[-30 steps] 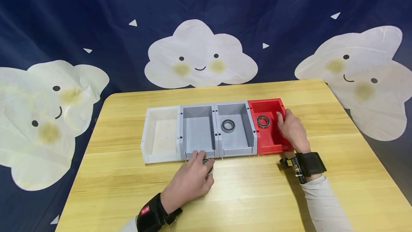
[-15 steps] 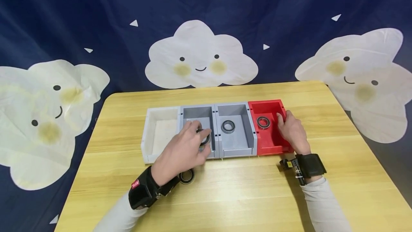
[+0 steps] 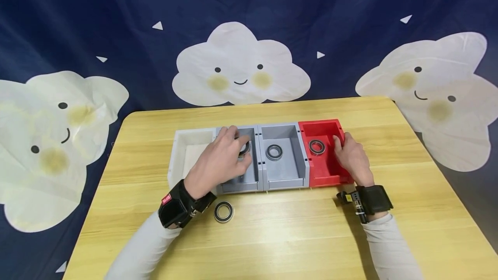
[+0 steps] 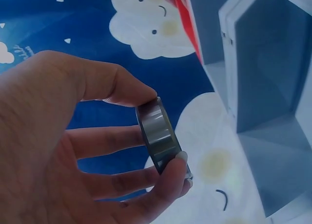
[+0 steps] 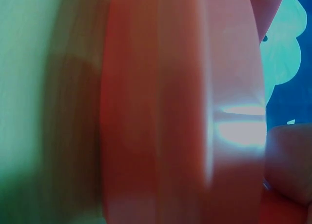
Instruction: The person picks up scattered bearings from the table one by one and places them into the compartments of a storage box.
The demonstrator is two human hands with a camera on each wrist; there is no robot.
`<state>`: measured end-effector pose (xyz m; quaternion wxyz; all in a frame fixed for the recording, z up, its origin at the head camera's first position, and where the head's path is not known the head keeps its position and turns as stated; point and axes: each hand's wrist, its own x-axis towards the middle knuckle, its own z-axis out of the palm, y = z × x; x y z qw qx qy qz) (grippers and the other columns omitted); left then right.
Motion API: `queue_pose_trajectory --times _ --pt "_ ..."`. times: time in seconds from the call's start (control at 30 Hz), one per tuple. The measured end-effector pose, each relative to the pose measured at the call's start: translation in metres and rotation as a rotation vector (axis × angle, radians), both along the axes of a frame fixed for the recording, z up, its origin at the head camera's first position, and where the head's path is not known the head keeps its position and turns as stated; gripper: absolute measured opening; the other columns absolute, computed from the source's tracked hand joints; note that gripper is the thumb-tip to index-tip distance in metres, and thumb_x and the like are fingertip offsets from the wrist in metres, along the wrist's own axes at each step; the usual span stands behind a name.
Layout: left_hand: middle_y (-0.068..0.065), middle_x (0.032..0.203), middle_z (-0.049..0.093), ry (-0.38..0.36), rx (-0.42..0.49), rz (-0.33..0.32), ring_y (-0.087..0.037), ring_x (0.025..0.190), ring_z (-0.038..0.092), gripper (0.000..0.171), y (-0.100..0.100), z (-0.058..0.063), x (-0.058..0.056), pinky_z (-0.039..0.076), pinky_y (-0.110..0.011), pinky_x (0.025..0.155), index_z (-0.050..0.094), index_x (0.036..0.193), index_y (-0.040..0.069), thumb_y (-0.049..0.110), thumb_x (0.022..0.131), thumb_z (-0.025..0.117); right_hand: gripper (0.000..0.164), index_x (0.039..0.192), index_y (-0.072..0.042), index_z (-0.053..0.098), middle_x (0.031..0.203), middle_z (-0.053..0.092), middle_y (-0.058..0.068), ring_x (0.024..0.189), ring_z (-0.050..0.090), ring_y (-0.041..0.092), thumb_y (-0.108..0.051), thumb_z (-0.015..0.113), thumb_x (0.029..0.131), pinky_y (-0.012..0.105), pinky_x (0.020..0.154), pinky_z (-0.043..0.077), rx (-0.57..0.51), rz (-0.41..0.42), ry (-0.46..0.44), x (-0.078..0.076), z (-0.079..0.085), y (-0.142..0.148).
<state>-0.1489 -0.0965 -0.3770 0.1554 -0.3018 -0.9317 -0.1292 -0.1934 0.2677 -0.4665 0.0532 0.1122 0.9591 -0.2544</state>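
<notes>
In the head view my left hand (image 3: 218,161) is over the left grey bin (image 3: 246,179), pinching a ball bearing (image 4: 157,129). The left wrist view shows the bearing on edge, thumb and fingertips at its rim. Another bearing (image 3: 268,153) lies flat in the right grey bin (image 3: 285,131), and one more bearing (image 3: 311,147) lies in the red bin (image 3: 323,127). My right hand (image 3: 352,157) grips the red bin's right wall, thumb inside. Below my left wrist a loose bearing (image 3: 216,212) lies on the table.
A white bin (image 3: 194,139) stands at the left end of the row, partly covered by my left hand. All the bins sit side by side on the wooden table (image 3: 292,237). Behind the table hangs a dark blue cloth (image 3: 136,12) with cloud prints.
My left hand has carried its bearing from the front edge of the left grey bin forward over that bin. The loose bearing on the table has come into sight. My right hand stays put.
</notes>
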Motion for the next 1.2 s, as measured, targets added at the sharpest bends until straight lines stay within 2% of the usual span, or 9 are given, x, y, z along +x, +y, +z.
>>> queue_pose_trajectory --times 0.37,0.5,0.73,0.87,1.03,1.2 --pt "-0.018 0.094 0.064 -0.143 0.005 0.026 -0.032 0.083 0.057 0.034 0.002 -0.021 -0.025 0.052 -0.034 0.065 0.074 0.114 -0.002 0.015 0.085 0.07 0.037 0.107 0.004 0.045 0.077 0.05 0.017 0.071 0.059 0.033 -0.033 0.043 0.108 0.032 0.056 0.044 0.004 0.007 0.027 0.0 0.001 -0.001" --pt "-0.021 0.102 0.065 -0.223 0.006 0.04 -0.034 0.09 0.059 0.039 0.0 -0.028 -0.03 0.056 -0.037 0.069 0.072 0.121 -0.002 0.016 0.087 0.07 0.037 0.107 0.003 0.045 0.079 0.051 0.017 0.074 0.06 0.033 -0.034 0.043 0.108 0.033 0.058 0.044 0.002 0.007 0.026 0.0 0.001 -0.001" --pt "-0.024 0.114 0.063 -0.404 -0.015 0.087 -0.036 0.102 0.059 0.044 0.001 -0.041 -0.04 0.056 -0.043 0.077 0.068 0.128 -0.002 0.019 0.09 0.069 0.036 0.106 0.002 0.045 0.081 0.052 0.017 0.075 0.06 0.034 -0.034 0.043 0.108 0.033 0.058 0.044 0.002 -0.003 0.011 -0.001 -0.001 0.0" --pt "-0.023 0.119 0.061 -0.468 -0.036 0.118 -0.037 0.105 0.057 0.046 0.003 -0.047 -0.044 0.055 -0.045 0.081 0.066 0.131 -0.002 0.019 0.091 0.067 0.037 0.109 0.002 0.045 0.084 0.054 0.018 0.076 0.061 0.033 -0.034 0.043 0.107 0.032 0.058 0.046 0.0 -0.009 -0.009 -0.001 -0.001 0.0" --pt "-0.024 0.116 0.061 -0.474 -0.066 0.128 -0.037 0.103 0.056 0.041 0.005 -0.055 -0.046 0.054 -0.047 0.084 0.068 0.126 -0.003 0.018 0.091 0.066 0.037 0.107 0.003 0.045 0.08 0.052 0.018 0.074 0.06 0.034 -0.034 0.043 0.108 0.033 0.058 0.045 0.005 -0.003 0.008 0.0 -0.001 0.0" --pt "-0.023 0.106 0.061 -0.424 -0.105 0.129 -0.037 0.095 0.057 0.029 0.007 -0.065 -0.049 0.055 -0.048 0.08 0.072 0.112 -0.003 0.015 0.09 0.067 0.036 0.105 0.003 0.044 0.078 0.05 0.017 0.073 0.06 0.034 -0.033 0.043 0.108 0.034 0.058 0.044 0.006 0.002 0.025 0.001 0.0 -0.001"
